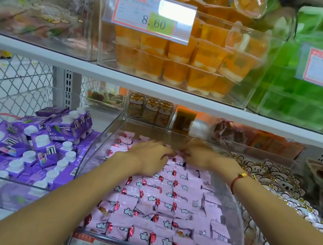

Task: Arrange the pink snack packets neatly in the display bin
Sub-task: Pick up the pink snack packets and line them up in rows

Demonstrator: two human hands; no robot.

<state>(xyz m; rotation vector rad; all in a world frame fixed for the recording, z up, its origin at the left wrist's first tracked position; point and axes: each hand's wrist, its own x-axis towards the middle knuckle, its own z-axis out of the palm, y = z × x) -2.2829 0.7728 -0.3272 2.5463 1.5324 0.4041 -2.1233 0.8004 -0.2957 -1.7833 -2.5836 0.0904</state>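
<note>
**Back rows still being squared**

The left hand (151, 154) is lying palm-down on the packets (166, 203), fingers spread nearly flat and pressing rather than gripping. The right hand (200, 155) is working just beside it toward the rear of the bin (234, 206); its fingers are curling down as if pinching a packet, but motion blur is hiding the tips, so I cannot tell whether it is holding one.

The packets are filling the clear bin. Front and middle rows are sitting in fairly even overlapping lines, which I judge mostly done; the far rows by the hands are looking looser, and a few at the right wall are turned on edge.

The shelf (161, 92) above is overhanging the rear, leaving little headroom there. The side walls are hemming both wrists, with cartons (42, 146) left and flower packs (270, 175) right. The front is lying open.
</note>
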